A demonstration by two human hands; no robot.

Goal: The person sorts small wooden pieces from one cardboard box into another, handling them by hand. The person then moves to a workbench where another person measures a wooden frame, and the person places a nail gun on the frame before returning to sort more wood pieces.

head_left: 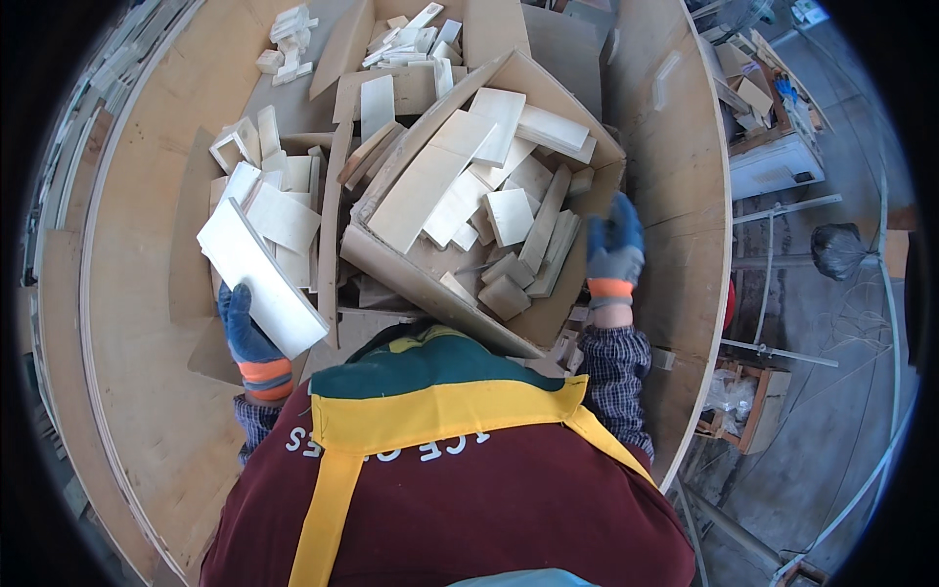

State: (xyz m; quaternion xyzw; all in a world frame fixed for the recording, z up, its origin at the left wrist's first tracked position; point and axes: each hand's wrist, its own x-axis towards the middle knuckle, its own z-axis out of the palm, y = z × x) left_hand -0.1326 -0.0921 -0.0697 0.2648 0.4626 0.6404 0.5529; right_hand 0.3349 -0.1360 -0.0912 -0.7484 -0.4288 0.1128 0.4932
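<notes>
we hold a pale flat board (259, 277) in our left hand (249, 338), the blue-gloved fingers clamped on its near end, so the board slants up and away to the left of the cardboard box (548, 313). our right hand (613, 249), in a grey and blue glove with an orange cuff, rests on the right rim of that box, fingers curled over the edge and gripping it. the box sits tilted in front of us and is filled with pale wood offcuts (489, 196), flat pieces and small blocks lying across one another at all angles. just left of the box, beyond the held board, lies a loose heap of more wood pieces (269, 166), and farther behind the box a scatter of small blocks (411, 39). everything sits inside a large plywood bin (137, 293) whose curved wall runs round both sides of the box.
</notes>
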